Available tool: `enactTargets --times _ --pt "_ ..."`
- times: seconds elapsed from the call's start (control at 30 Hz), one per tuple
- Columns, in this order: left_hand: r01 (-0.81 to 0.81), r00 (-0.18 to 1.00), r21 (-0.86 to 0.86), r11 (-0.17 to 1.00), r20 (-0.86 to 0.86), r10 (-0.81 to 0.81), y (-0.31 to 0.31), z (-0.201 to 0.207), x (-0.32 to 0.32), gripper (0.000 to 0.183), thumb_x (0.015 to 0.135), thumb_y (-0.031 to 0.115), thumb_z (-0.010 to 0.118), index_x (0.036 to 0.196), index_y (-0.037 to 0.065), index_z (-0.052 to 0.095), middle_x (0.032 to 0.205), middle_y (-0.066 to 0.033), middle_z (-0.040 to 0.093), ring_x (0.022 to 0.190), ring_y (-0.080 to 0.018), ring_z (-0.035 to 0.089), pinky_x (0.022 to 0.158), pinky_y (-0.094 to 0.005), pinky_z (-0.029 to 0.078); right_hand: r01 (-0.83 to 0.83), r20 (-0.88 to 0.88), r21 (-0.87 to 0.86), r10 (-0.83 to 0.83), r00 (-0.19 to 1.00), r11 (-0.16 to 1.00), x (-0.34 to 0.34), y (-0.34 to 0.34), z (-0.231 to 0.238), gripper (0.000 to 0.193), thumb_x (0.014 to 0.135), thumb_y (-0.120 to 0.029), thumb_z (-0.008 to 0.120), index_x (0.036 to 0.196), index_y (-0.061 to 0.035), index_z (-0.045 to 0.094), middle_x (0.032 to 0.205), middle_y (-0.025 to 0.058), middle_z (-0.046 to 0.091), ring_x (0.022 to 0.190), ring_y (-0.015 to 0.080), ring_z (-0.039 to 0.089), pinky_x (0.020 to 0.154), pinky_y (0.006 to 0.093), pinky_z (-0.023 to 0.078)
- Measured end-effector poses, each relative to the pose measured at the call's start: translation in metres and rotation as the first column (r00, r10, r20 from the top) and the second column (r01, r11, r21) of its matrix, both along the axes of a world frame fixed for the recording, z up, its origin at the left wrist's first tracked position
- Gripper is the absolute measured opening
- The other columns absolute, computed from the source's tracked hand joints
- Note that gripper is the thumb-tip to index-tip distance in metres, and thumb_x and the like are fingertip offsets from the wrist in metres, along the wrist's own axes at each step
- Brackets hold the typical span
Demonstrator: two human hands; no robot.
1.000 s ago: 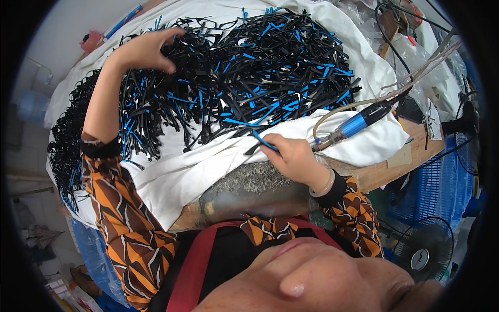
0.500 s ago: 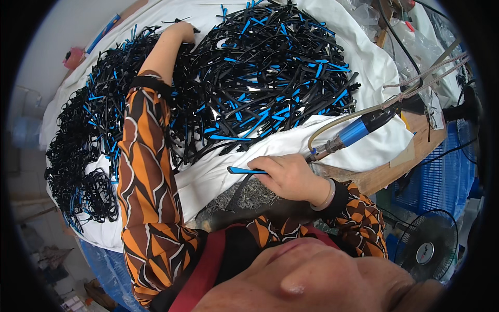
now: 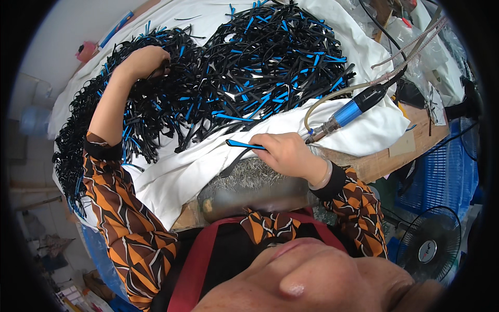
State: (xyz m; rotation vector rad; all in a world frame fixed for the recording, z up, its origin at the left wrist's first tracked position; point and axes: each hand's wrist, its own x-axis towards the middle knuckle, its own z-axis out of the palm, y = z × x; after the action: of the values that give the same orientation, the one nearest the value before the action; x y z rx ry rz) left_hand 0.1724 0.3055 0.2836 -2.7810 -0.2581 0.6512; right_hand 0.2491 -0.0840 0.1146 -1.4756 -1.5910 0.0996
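Observation:
My right hand (image 3: 283, 152) is closed around a blue-and-black eyeglass temple (image 3: 240, 144), whose wide tip sticks out to the left past my fingers. At the left heap of eyeglass temples (image 3: 171, 96), my left hand (image 3: 145, 61) has its fingers curled in among the black pieces. Dark material shows at its fingertips, but I cannot make out what it holds. A second, larger heap of black and blue temples (image 3: 275, 62) lies to the right of it. Both heaps rest on a white cloth (image 3: 171, 179).
Right of my right hand lies a blue-and-black handpiece (image 3: 347, 113) with a hose. Metal shavings (image 3: 247, 174) cover a rounded pad in front of me. A wooden board edge (image 3: 382, 158), a blue plastic basket (image 3: 442, 171) and a black fan (image 3: 429, 249) are at the right.
My left hand has come nearer and to the left, from the far edge of the cloth into the left heap. My right hand still holds the temple, slightly higher in view.

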Motion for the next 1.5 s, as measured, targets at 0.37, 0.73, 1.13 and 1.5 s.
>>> enactTargets --times 0.37,0.73,1.13,1.5 --pt "0.188 0.83 -0.343 0.92 0.557 0.038 -0.12 -0.088 0.135 0.098 0.085 0.064 0.075 0.159 0.012 0.037 0.154 -0.0242 0.047 0.143 -0.0375 0.047 0.116 -0.0439 0.042 0.038 -0.005 0.053 -0.038 0.999 0.998 0.001 -0.001 -0.002 0.018 0.093 -0.02 0.071 0.105 -0.01 0.062 0.071 0.0098 0.068 0.063 0.0313 0.068 0.055 0.0416 0.052" --pt "-0.032 0.856 -0.108 0.994 0.511 0.083 -0.1 -0.064 0.093 0.045 0.093 0.055 0.067 0.109 0.013 0.074 0.099 -0.0142 0.074 0.095 -0.0352 0.071 0.082 -0.047 0.056 0.058 -0.043 0.073 -0.055 0.998 0.996 0.008 0.004 -0.008 0.018 0.093 -0.02 0.073 0.107 -0.0087 0.068 0.075 0.0124 0.069 0.064 0.0324 0.069 0.059 0.0392 0.053" --pt "-0.212 0.764 -0.379 0.901 0.511 0.395 -0.094 -0.01 -0.041 0.044 0.091 0.018 0.07 0.133 0.008 0.064 0.117 -0.0144 0.071 0.104 -0.0253 0.069 0.09 -0.0371 0.053 0.168 -0.28 -0.071 -0.181 0.943 0.983 0.01 0.009 -0.018 0.037 0.099 -0.042 0.068 0.115 -0.0097 0.06 0.087 0.0169 0.073 0.082 0.0384 0.073 0.069 0.0419 0.056" --pt "-0.148 0.554 -0.084 0.985 0.818 0.153 -0.076 0.056 -0.062 0.031 0.084 0.015 0.07 0.114 0.011 0.078 0.104 -0.019 0.076 0.097 -0.0329 0.073 0.089 -0.0417 0.056 -0.026 -0.734 0.154 0.132 0.666 0.988 -0.034 -0.015 0.019 0.016 0.108 -0.02 0.054 0.116 -0.0052 0.052 0.109 0.0136 0.076 0.052 0.0022 0.05 0.048 0.0173 0.042"
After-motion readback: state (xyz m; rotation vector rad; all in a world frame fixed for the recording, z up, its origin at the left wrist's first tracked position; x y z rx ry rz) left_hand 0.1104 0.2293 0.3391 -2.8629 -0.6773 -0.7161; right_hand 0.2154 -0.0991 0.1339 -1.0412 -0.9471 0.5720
